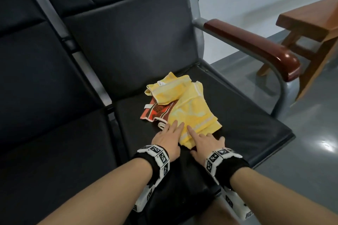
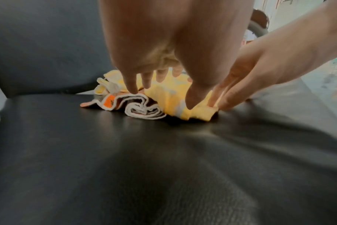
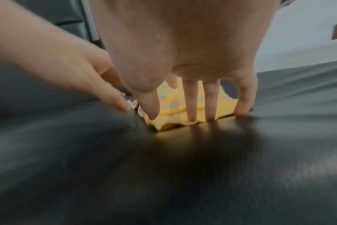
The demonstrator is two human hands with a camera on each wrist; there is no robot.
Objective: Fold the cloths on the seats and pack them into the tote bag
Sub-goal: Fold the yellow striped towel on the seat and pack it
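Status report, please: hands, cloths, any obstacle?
Left hand and right hand open, fingers straight on the yellow cloth. Yellow cloth lies crumpled over the orange patterned cloth on the seat. Tote bag not in view.

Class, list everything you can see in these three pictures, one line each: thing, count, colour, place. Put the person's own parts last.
yellow cloth: one, yellow with pale stripes, crumpled on the seat, lying over the patterned cloth
patterned cloth: one, orange and brown with white edging, partly under the yellow one
seat: one, black, padded; more black seats to its left
armrest: one, dark red-brown on a grey metal frame, right of the seat
wooden furniture: one piece, brown, far right on the grey floor
wrist bands: two, black with white markers
left hand: fingers straight, touching the cloths' near edge
right hand: fingers straight, on the yellow cloth
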